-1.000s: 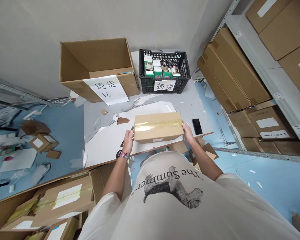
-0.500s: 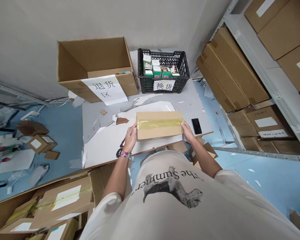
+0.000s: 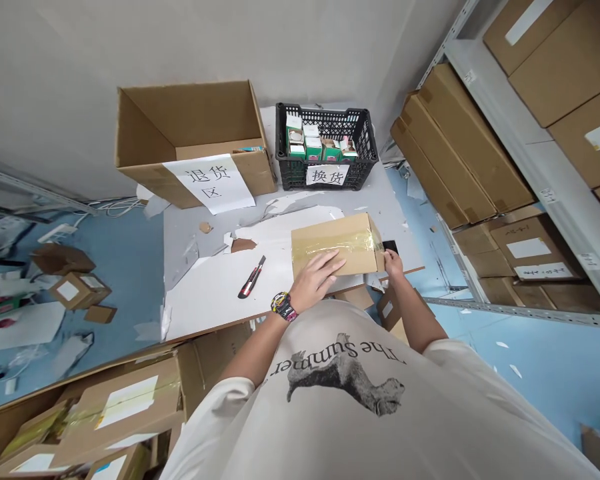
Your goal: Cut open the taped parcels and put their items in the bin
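A taped cardboard box (image 3: 333, 239) rests at the front of the white table, its right end turned slightly toward me. Clear yellowish tape runs along its top and over that end. My left hand (image 3: 316, 279) lies on the box's near side with fingers stretched out flat. At the right end, the fingers of my right hand (image 3: 393, 262) are closed at the box's lower edge; the fingertips are partly hidden. Behind that hand a black phone (image 3: 390, 246) is partly covered. Left of the box lies a red and black utility knife (image 3: 253, 277).
An open carton (image 3: 150, 175) with a paper sign and a black crate (image 3: 291, 170) of small green-white boxes stand at the table's back. Shelves (image 3: 485, 100) of cartons rise at right. A large carton (image 3: 190, 383) of parcels stands at lower left.
The box has shifted right and turned, showing its right end. My left hand moved from its left end onto the near side, uncovering the knife. My right hand moved right, beside the phone.
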A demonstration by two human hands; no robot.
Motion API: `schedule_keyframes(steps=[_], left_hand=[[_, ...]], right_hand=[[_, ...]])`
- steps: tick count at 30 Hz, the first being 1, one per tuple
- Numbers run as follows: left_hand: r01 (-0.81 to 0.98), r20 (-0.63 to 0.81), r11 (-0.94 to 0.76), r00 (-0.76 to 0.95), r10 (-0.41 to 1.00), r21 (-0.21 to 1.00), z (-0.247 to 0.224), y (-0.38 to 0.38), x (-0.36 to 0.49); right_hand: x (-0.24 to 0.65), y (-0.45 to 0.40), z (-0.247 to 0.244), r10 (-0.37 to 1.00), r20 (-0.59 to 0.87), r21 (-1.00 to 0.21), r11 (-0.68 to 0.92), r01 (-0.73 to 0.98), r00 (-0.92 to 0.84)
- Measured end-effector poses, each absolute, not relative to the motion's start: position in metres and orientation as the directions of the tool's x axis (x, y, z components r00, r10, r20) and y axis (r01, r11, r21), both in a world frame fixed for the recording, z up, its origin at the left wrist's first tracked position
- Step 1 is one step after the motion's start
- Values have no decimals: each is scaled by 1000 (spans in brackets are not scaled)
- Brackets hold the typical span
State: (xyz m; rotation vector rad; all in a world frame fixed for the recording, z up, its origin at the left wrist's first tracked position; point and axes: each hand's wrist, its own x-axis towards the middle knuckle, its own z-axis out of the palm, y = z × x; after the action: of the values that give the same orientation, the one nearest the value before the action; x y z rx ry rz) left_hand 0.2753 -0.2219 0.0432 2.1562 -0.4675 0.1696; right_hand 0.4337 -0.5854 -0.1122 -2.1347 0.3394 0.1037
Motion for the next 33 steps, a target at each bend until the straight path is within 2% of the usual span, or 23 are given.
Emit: schedule_keyframes(steps=[3, 5, 6, 10, 13, 16, 18, 20, 21, 23, 26, 28, 33], left_hand=[[-359, 278, -570, 933, -227, 739, 36, -212, 272], [-324, 264, -602, 946, -189, 730, 36, -209, 272], [-316, 258, -614, 948, -185, 723, 36, -210, 273], [-341, 228, -644, 939, -256, 685, 41, -223, 284], [-334, 217, -661, 942, -255, 672, 40, -229, 290], [-268, 229, -668, 962, -147, 694, 31, -220, 292], [-148, 214, -647, 977, 24, 748, 18, -210, 294], [-14, 120, -544, 980, 161, 839, 3, -205, 296], [39, 46, -459, 984, 172, 888, -5, -204, 298], [111, -93, -264, 993, 78, 958, -20, -211, 301], [163, -166, -50, 984, -60, 985, -32, -228, 305], [184, -184, -7, 983, -17, 983, -33, -234, 306], [229, -215, -22, 939, 267, 973, -26, -196, 296]], right_hand=[[433, -582, -103, -279, -249, -779, -511, -362, 928], [427, -572, -84, -234, -213, -807, -506, -306, 949], [423, -566, -71, -171, -166, -832, -505, -231, 971], [411, -536, 0, 224, 15, -878, -463, 120, 974], [412, -524, 46, 333, -22, -914, -388, 116, 943], [420, -533, 65, 314, -98, -919, -392, 35, 944], [424, -549, 64, 262, -116, -916, -401, -1, 958], [428, -570, 57, 182, -122, -922, -385, -44, 976], [429, -580, 52, 137, -128, -927, -369, -69, 982], [432, -598, 44, 55, -142, -933, -340, -115, 988], [434, -610, 41, 8, -158, -931, -334, -147, 987], [431, -604, 46, 25, -142, -930, -345, -125, 990], [404, -545, 58, 176, -32, -937, -349, 32, 984]])
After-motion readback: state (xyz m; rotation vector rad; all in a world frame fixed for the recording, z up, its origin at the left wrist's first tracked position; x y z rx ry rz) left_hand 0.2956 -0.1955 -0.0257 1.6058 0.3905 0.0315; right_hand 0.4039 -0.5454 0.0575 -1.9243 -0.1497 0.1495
